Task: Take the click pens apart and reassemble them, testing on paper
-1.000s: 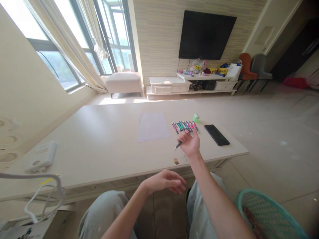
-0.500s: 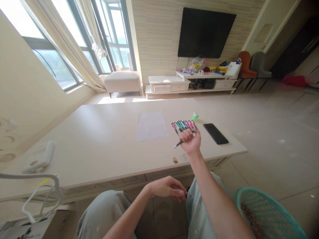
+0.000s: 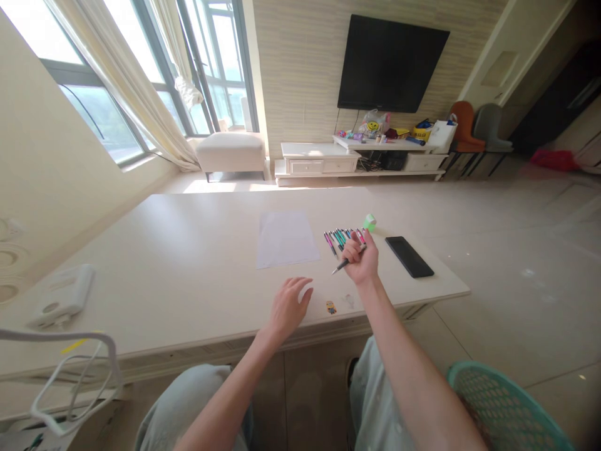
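My right hand [image 3: 362, 260] is closed round a dark pen [image 3: 341, 265], its tip pointing down and left above the white table [image 3: 197, 263]. My left hand [image 3: 290, 305] is over the table's front edge, fingers apart and curved, with nothing in it. Between the hands, close to the edge, lie a small yellow-and-blue cartoon sticker [image 3: 331, 307] and a pale clear piece [image 3: 348, 300]. Just beyond my right hand is a row of several coloured pens [image 3: 330, 242], partly hidden by it. A sheet of white paper [image 3: 286, 240] lies flat beyond my left hand.
Right of the pens lies a black phone [image 3: 409, 256]; a small green-and-white container [image 3: 370, 222] stands behind them. A white power adapter or socket box [image 3: 66, 294] rests at the table's left end. A green basket [image 3: 504, 401] is on the floor at lower right.
My left hand has risen from between my knees to over the table's front edge, its fingers now spread. My right hand keeps the pen, turned slightly, and has barely shifted.
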The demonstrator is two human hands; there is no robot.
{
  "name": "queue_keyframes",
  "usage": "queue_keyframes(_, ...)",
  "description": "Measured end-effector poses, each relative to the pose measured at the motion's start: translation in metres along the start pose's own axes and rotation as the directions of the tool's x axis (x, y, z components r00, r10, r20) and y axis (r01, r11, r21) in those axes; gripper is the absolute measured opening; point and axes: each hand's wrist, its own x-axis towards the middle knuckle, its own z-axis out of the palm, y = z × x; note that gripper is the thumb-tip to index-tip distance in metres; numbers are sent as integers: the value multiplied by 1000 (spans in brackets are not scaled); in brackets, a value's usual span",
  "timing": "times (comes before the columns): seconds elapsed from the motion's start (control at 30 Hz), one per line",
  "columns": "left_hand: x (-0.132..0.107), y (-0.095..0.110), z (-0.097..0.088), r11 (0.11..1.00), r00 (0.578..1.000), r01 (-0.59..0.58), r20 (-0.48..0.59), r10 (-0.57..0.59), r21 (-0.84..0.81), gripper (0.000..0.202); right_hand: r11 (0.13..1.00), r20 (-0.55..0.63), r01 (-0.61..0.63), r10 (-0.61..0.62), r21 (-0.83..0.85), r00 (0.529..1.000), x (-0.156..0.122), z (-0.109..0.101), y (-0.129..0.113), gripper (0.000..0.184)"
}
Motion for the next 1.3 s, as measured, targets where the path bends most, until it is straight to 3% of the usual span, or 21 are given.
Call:
queue_keyframes(0.13, 6, -14, 21, 928, 997, -71, 29, 65, 365, 40, 948, -98, -96, 69, -305, 993, 23, -6, 6, 31)
queue_keyframes(0.23, 10, -18, 29, 870, 998, -57, 49, 38, 489, 47, 794, -144, -226, 175, -564, 974, 39, -15, 21, 43)
queue_keyframes(0.33, 17, -20, 31, 839, 999, -36, 37, 19, 542, 51, 633, -121, -114, 32, -766, 992, 50, -24, 41, 28)
queue_keyframes(0.43, 23, -22, 31, 824, 999, -19, 35, 0, 567, 54, 513, -54, 11, -112, -859, 992, 57, -30, 59, 19)
queue_keyframes(0.57, 24, -22, 33, 817, 999, -9, 39, -16, 576, 55, 321, 15, 34, -61, -946, 998, 60, -35, 74, 21)
queue_keyframes(0.7, 23, -21, 34, 812, 999, -4, 37, -22, 584, 55, 77, 96, 117, -234, -990, 967, 62, -42, 82, 21)
queue_keyframes(0.8, 23, -21, 34, 811, 999, -2, 41, -27, 585, 55, -23, 78, 75, -308, -997, 948, 64, -44, 85, 23)
queue_keyframes(1.13, 23, -21, 36, 852, 1000, 8, 12, -17, 523, 52, -90, 85, 62, -285, -994, 955, 64, -47, 92, 23)
queue_keyframes(1.3, 23, -22, 36, 865, 1000, 8, 14, -18, 501, 52, -40, 42, 33, -236, -999, 971, 64, -47, 92, 20)
